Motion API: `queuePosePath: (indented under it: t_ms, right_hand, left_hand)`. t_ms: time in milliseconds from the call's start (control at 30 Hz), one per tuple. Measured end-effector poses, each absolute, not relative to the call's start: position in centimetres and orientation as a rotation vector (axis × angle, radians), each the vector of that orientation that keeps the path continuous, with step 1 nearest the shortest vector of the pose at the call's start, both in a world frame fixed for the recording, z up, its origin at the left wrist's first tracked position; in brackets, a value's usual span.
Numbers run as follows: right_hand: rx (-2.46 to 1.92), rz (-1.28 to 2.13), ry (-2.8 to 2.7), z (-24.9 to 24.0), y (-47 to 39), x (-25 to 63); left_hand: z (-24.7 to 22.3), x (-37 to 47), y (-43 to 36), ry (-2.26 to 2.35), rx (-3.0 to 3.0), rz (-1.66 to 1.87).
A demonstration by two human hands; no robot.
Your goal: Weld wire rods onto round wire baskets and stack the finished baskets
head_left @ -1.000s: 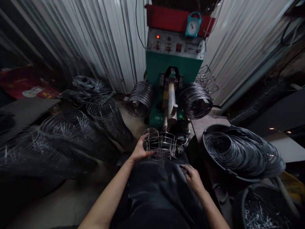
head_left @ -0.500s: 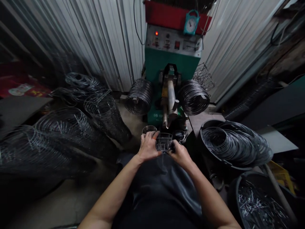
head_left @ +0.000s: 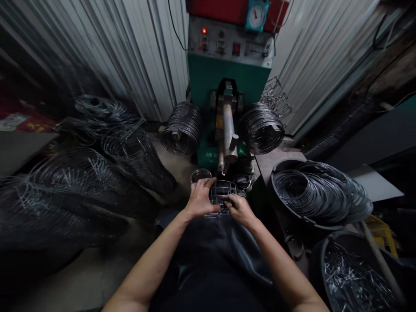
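Two hands (head_left: 199, 200) (head_left: 239, 209) are working at one wire basket (head_left: 224, 190); beyond their grip, two wire coils (head_left: 182, 128) (head_left: 261, 128) are flanking one machine (head_left: 230, 71).

Wire frame (head_left: 224, 188): partly hidden by left hand (head_left: 199, 198) and right hand (head_left: 239, 209)
Blue dial (head_left: 256, 17): top is cut
Scrap bucket (head_left: 316, 268): bottom is cut

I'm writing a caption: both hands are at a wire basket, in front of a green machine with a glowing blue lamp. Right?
The lamp glows red, not blue, as the head view shows. The left hand and right hand are at the wire basket, in front of the green machine.
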State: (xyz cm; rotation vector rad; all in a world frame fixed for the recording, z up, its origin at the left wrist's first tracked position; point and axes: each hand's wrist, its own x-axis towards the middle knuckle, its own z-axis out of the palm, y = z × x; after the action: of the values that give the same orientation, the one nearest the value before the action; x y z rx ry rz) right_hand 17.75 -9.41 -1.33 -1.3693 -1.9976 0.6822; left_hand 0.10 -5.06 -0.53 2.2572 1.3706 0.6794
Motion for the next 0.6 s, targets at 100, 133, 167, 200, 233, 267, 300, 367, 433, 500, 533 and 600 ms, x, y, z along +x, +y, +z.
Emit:
queuePosePath:
  t_ms: [100,133,167,200,233,267,300,367,433,500,533,600]
  right_hand:
    - [-1.309,0.681,-2.109,-0.6,-8.9,18.5]
    - [-1.303,0.675,-2.136,-0.4,-8.7,18.7]
    - [-1.296,0.671,-2.151,-0.2,-8.5,18.8]
    - [-1.286,0.668,-2.156,-0.2,-8.4,18.8]
    - [-1.271,0.667,-2.150,-0.2,-8.3,18.8]
    - [-1.252,0.664,-2.139,-0.3,-8.2,18.8]
    - [-1.231,0.654,-2.126,-0.5,-8.1,18.7]
    - [-1.190,0.616,-2.105,-0.8,-7.9,18.7]
    - [-1.169,0.565,-2.102,-1.0,-7.5,18.6]
    - [-1.177,0.520,-2.116,-0.9,-6.9,18.6]
    - [-1.191,0.500,-2.125,-0.8,-6.5,18.6]
    - [-1.218,0.469,-2.136,-0.5,-5.7,18.7]
  left_hand:
    - [-0.5,0.0,-4.2,1.366,2.226,0.701]
    - [-0.4,0.0,-4.0,1.363,2.226,0.702]
    - [-0.4,0.1,-3.8,1.359,2.230,0.696]
    - [-0.4,0.2,-3.7,1.357,2.235,0.687]
    - [-0.3,0.2,-3.6,1.354,2.238,0.678]
    - [-0.3,0.3,-3.4,1.349,2.241,0.670]
    - [-0.3,0.3,-3.3,1.342,2.242,0.666]
    - [-0.2,0.4,-3.1,1.330,2.239,0.671]
    - [-0.2,0.4,-2.7,1.323,2.234,0.685]
    - [-0.2,0.5,-2.1,1.326,2.220,0.705]
    - [-0.2,0.5,-1.7,1.332,2.210,0.712]
    - [-0.2,0.6,-1.0,1.348,2.188,0.714]
